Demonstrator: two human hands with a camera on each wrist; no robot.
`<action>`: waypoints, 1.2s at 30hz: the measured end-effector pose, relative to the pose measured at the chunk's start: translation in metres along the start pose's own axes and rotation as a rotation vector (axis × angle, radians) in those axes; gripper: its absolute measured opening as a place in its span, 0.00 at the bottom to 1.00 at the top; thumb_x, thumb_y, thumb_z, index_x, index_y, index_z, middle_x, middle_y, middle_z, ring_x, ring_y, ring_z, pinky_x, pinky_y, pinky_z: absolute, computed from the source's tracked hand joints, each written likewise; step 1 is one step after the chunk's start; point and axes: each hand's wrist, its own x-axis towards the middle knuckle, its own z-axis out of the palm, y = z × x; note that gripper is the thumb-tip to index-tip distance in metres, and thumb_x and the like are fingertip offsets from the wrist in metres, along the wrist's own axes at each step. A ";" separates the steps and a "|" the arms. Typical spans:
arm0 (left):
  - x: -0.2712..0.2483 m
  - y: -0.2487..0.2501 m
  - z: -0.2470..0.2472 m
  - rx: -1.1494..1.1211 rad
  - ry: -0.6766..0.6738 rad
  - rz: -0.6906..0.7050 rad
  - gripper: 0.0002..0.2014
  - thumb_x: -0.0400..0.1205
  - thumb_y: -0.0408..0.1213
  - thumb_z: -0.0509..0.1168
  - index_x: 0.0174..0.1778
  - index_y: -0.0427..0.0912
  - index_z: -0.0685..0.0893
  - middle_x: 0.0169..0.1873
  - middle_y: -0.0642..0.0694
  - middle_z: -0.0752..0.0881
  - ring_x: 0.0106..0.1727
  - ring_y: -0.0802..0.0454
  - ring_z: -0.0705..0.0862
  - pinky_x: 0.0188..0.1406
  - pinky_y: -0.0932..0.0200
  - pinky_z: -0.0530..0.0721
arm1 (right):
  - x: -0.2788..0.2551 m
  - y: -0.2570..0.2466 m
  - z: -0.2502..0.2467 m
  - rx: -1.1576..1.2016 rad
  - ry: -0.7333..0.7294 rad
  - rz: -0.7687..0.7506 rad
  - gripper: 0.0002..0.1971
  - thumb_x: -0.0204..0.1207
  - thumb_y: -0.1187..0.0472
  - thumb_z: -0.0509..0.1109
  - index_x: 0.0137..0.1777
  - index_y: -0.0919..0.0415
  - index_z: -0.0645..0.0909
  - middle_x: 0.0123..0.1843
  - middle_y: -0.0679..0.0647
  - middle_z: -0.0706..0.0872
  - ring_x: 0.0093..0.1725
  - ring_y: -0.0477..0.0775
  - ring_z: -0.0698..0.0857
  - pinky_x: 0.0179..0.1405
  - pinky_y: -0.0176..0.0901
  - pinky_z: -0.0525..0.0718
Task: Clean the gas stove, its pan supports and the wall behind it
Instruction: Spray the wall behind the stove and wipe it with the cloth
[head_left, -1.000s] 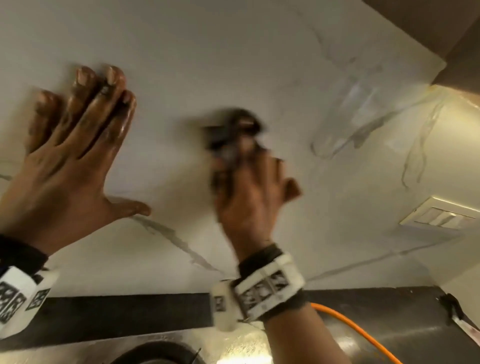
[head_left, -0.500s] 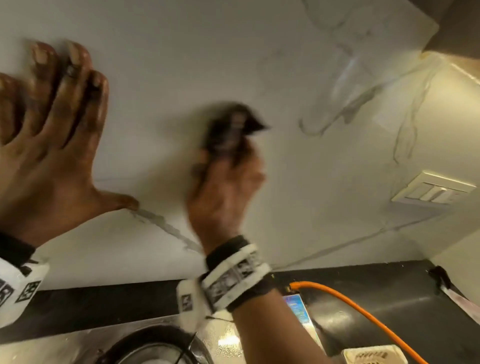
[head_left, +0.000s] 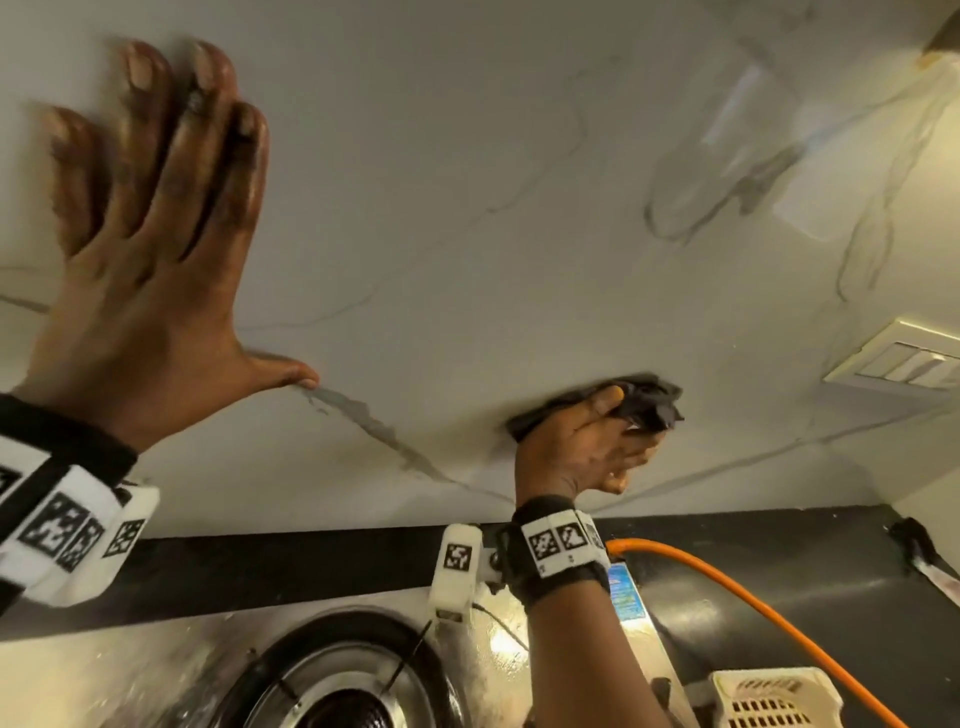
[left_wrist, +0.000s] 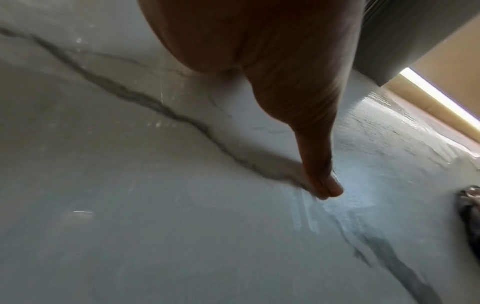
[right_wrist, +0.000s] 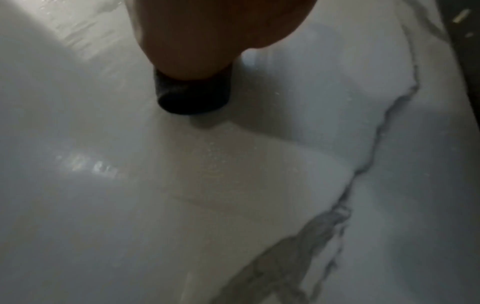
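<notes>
The left hand (head_left: 150, 270) is held flat with fingers spread; the right hand (head_left: 582, 452) is curled, wrist raised.

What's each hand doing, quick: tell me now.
Left hand: open, flat on the wall.
Right hand: gripping a dark cloth against the wall.

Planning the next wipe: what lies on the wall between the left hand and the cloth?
Bare wall between left hand and cloth, head view.
</notes>
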 end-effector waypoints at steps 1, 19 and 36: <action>0.000 0.000 0.000 0.013 -0.004 0.003 0.83 0.52 0.62 0.88 0.93 0.39 0.40 0.91 0.36 0.40 0.92 0.29 0.43 0.82 0.14 0.51 | 0.000 -0.002 -0.001 0.016 0.002 0.068 0.40 0.88 0.36 0.41 0.86 0.65 0.68 0.90 0.64 0.58 0.87 0.66 0.59 0.81 0.72 0.58; -0.008 -0.001 0.002 0.091 0.001 0.024 0.75 0.66 0.67 0.81 0.91 0.38 0.35 0.90 0.28 0.43 0.90 0.22 0.45 0.82 0.14 0.52 | -0.138 -0.020 -0.009 0.151 -0.835 -1.172 0.19 0.84 0.67 0.73 0.73 0.59 0.81 0.68 0.65 0.83 0.47 0.62 0.91 0.40 0.50 0.93; -0.016 0.004 0.002 0.062 -0.025 -0.041 0.68 0.68 0.70 0.73 0.93 0.38 0.42 0.91 0.29 0.46 0.91 0.26 0.45 0.82 0.15 0.51 | 0.052 0.124 -0.034 -0.021 -0.648 0.414 0.11 0.73 0.65 0.80 0.55 0.63 0.89 0.50 0.56 0.93 0.56 0.60 0.93 0.46 0.48 0.92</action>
